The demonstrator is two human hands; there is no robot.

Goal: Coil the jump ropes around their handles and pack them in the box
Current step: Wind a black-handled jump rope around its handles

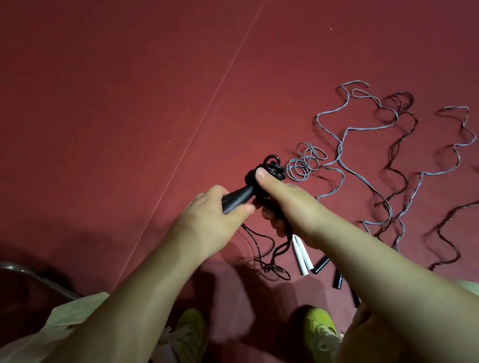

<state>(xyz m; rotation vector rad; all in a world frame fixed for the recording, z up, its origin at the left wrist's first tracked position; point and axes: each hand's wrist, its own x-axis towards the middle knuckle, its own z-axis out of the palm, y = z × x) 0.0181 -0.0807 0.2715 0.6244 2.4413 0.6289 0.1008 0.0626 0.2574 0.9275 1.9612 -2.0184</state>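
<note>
Nearest the camera, two yellow-green shoes (pixel 190 332) are standing on the red floor (pixel 90 95), with a chair's metal frame (pixel 25 274) curving past the left knee. Just beyond the feet, white handles (pixel 301 253) and short black handles (pixel 320 265) are lying on the floor, partly hidden under the right forearm. Above them, the left hand (pixel 206 218) is gripping the black handle (pixel 238 199) of a black jump rope, fingers curled round it, while the right hand (pixel 283 202) is clasping the wound black coil (pixel 271 169), thumb pressing on top. A loose black tail (pixel 270 258) is hanging from the hands down to the floor. Farther out toward the right edge of the floor, grey ropes (pixel 350 131) and dark ropes (pixel 410 146) are sprawling uncoiled and overlapping. No box is showing in view. The winding seems partway done, judging by the slack left. To do it well, the thumb should be pinning each turn while the other hand is feeding the tail under light tension, laying wraps side by side so they are not slipping off, and tucking the end under the last turn.
</note>
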